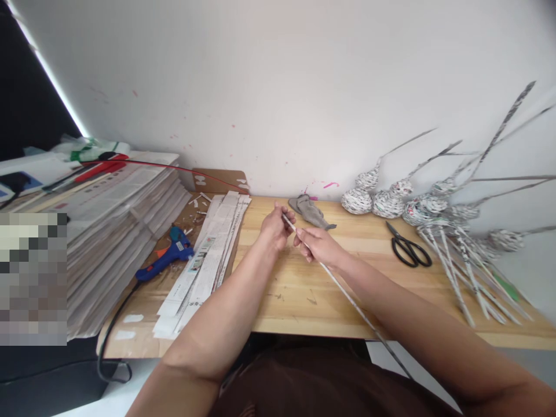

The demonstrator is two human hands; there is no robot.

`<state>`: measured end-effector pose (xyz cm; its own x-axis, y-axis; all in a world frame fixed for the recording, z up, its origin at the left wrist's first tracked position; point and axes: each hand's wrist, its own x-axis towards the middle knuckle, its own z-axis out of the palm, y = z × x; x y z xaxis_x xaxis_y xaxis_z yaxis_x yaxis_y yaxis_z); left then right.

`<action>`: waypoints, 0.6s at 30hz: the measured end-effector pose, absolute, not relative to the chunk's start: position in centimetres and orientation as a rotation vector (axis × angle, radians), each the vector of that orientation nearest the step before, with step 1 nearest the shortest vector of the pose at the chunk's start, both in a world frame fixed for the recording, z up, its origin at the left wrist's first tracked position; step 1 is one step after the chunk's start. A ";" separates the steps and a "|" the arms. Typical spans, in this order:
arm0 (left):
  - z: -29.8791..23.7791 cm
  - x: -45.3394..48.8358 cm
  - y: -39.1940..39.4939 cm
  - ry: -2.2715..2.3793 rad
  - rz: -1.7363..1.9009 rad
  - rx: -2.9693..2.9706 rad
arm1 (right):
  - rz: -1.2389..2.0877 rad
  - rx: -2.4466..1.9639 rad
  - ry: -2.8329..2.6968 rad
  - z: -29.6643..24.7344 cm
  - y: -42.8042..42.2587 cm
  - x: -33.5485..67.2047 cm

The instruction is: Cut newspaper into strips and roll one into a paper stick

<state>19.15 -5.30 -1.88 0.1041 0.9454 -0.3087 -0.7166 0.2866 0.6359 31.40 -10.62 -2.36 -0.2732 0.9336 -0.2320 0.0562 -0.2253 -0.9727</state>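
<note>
A long, thin rolled newspaper tube (354, 304) slants from the middle of the table down past its front edge at the right. My left hand (277, 227) is closed around its upper end, fingers curled and thumb pointing up. Just to the right, my right hand (319, 246) pinches the same tube a short way below that end. Behind both hands lies a crumpled grey cloth (311, 211). A stack of cut newspaper strips (212, 249) rests to the left of my left forearm.
Black-handled scissors (409, 246) lie right of my hands. Woven paper gourd shapes (388, 204) with long stems stand by the wall, near loose paper tubes (469, 278). At left are a blue glue gun (167, 258) with its cord and a tall newspaper pile (147, 202).
</note>
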 end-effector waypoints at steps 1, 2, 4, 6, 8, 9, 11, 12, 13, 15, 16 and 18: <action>-1.8 19.1 -5.4 0.767 1.256 0.378 | 1.621 -1.249 -1.311 -2.2 -10.6 31.5; -1.8 19.1 -5.4 0.766 1.246 0.391 | 1.658 -1.244 -1.306 -2.1 -10.6 31.6; -1.7 19.2 -5.5 0.753 1.229 0.412 | 1.695 -1.239 -1.300 -2.0 -10.6 31.6; -1.7 19.2 -5.5 0.736 1.214 0.428 | 1.658 -1.234 -1.291 -2.0 -10.6 31.6; -1.7 19.2 -5.5 0.720 1.203 0.439 | 1.633 -1.221 -1.274 -2.1 -10.6 31.4; -1.8 19.2 -5.5 0.712 1.201 0.444 | 1.649 -1.210 -1.265 -2.1 -10.5 31.4; -1.8 19.3 -5.4 0.701 1.200 0.453 | 1.723 -1.189 -1.246 -2.1 -10.6 31.3; -1.8 19.2 -5.4 0.698 1.199 0.458 | 1.749 -1.183 -1.246 -2.2 -10.6 31.3; -1.8 19.2 -5.4 0.698 1.197 0.462 | 1.728 -1.190 -1.265 -2.2 -10.6 31.4; -1.8 19.2 -5.5 0.705 1.198 0.473 | 1.579 -1.230 -1.341 -2.4 -10.6 31.5; -1.8 19.2 -5.5 0.708 1.199 0.478 | 1.492 -1.252 -1.379 -2.4 -10.6 31.5; -1.7 19.2 -5.6 0.711 1.194 0.496 | 1.383 -1.280 -1.422 -2.5 -10.6 31.6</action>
<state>19.23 -5.63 -1.73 0.1977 0.9520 -0.2337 -0.6593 0.3055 0.6870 31.64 -10.59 -2.52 -0.2075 0.9710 -0.1190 0.1460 -0.0895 -0.9852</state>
